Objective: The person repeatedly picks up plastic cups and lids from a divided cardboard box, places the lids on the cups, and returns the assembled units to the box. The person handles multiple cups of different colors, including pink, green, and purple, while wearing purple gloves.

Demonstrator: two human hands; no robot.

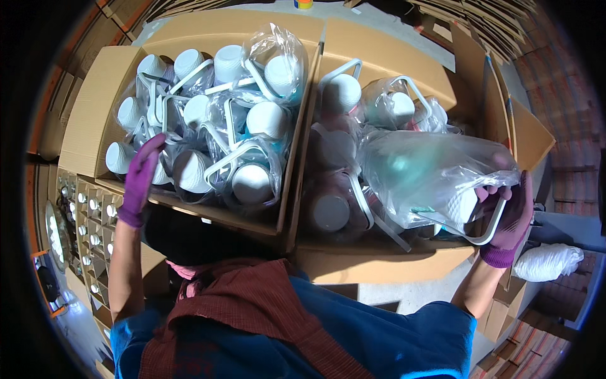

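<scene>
My right hand, in a purple glove, is closed on the end of a clear plastic bag around a bottle with a white dimpled cap and white loop handle. This bagged bottle lies tilted over the right cardboard box; its body shows blurry green through the plastic. My left hand, also purple-gloved, reaches over the near left rim of the left cardboard box, fingers stretched out beside a white cap. Several similar bagged bottles stand in both boxes, caps up, handles at different angles.
The boxes stand side by side, flaps raised. A divided carton with several white-topped items is at the lower left. A white bag lies at the right, near stacked brown cartons. Flat cardboard sheets lie at the back.
</scene>
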